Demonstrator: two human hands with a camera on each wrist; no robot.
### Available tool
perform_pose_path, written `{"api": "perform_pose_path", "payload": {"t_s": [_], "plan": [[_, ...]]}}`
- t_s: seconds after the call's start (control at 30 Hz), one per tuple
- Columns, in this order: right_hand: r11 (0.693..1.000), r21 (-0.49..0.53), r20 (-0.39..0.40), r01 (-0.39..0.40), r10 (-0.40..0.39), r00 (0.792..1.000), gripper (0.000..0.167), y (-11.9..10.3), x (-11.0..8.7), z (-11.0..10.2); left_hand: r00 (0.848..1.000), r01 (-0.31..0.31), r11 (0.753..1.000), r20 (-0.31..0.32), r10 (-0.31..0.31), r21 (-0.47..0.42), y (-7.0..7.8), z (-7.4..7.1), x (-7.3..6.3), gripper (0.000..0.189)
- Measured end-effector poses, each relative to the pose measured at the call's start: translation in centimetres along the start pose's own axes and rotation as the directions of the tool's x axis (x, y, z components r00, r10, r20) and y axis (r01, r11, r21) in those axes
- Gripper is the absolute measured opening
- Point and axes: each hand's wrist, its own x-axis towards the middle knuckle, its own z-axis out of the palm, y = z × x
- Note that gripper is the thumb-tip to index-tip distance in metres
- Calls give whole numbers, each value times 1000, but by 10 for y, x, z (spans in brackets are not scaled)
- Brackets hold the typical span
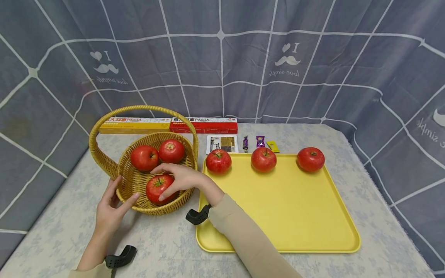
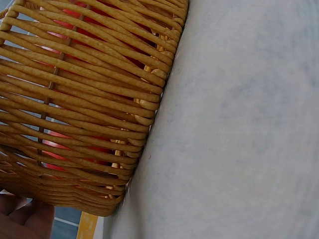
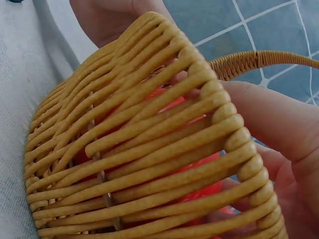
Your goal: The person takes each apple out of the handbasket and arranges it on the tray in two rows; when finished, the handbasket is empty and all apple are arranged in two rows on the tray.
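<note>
A yellow wicker basket (image 1: 156, 210) with a tall arched handle stands on the left of the table. My left hand (image 1: 107, 214) grips its near left rim, thumb over the inner side and fingers outside. Inside the basket, my right hand (image 1: 185, 178) holds a red apple (image 1: 155, 190), thumb on the near side and fingers across the far side. Two more apples, one on the left (image 1: 143, 158) and one on the right (image 1: 172, 151), lie behind it in the basket. In the right wrist view, the woven wall (image 3: 149, 164) partly hides the held apple.
A yellow tray (image 1: 278, 216) lies to the right, with a left apple (image 1: 218, 162), a middle apple (image 1: 263, 160) and a right apple (image 1: 310, 160) along its far edge. Behind are a yellow pasta box (image 1: 135, 128), a red pasta box (image 1: 208, 127), a flat packet (image 1: 222, 144) and small wrapped sweets (image 1: 260, 141).
</note>
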Motion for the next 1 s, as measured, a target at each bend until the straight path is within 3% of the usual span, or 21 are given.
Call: {"api": "perform_pose_path", "payload": {"t_s": [0.27, 0.57, 0.67, 0.83, 1.0], "plan": [[982, -168, 22, -82, 86, 996, 72, -2, 4, 6, 1000, 7, 1000, -4, -7, -22, 1, 0, -2, 76], [947, -308, -121, -90, 55, 991, 67, -4, -4, 14, 1000, 1, 1000, -6, -1, -14, 2, 2, -3, 75], [964, -258, -187, -64, 15, 982, 69, -3, -9, 14, 1000, -4, 1000, -5, 4, -10, 3, 2, -3, 75], [997, -77, -290, 29, -50, 956, 72, -3, -25, 5, 1000, -6, 1000, 2, 6, -2, 3, 1, -2, 76], [990, 65, -318, 127, -100, 943, 73, -3, -51, -11, 1000, 2, 1000, 9, -2, 4, 2, -1, -2, 77]]}}
